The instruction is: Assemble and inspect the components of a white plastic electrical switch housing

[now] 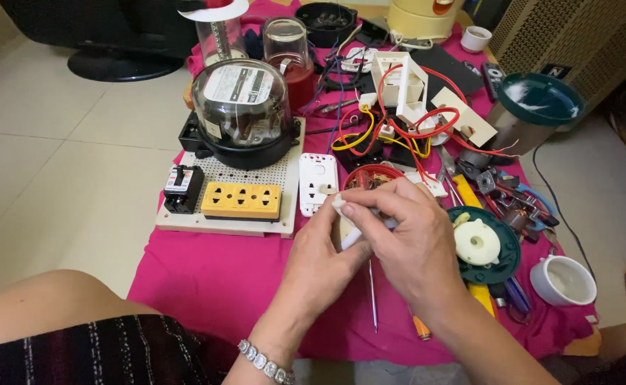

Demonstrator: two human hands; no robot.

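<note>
My left hand [320, 257] and my right hand [409, 242] meet over the middle of a pink cloth [206, 274]. Together they pinch a small white plastic part [346, 232], mostly hidden by the fingers. My right thumb and forefinger press on its top edge, and the left hand cups it from the side. A thin screwdriver [373, 296] lies on the cloth just below the hands. A white socket plate [317, 182] sits just above my left fingers. My left wrist wears a silver bracelet [264, 362].
A perforated board [284, 175] carries a domed electric meter [243, 107], a yellow socket strip [242, 200] and a black breaker [183, 187]. Red and yellow wires [405, 132], a green disc [502, 260] with a white hub, a white cup [564, 280] and scattered tools crowd the right side.
</note>
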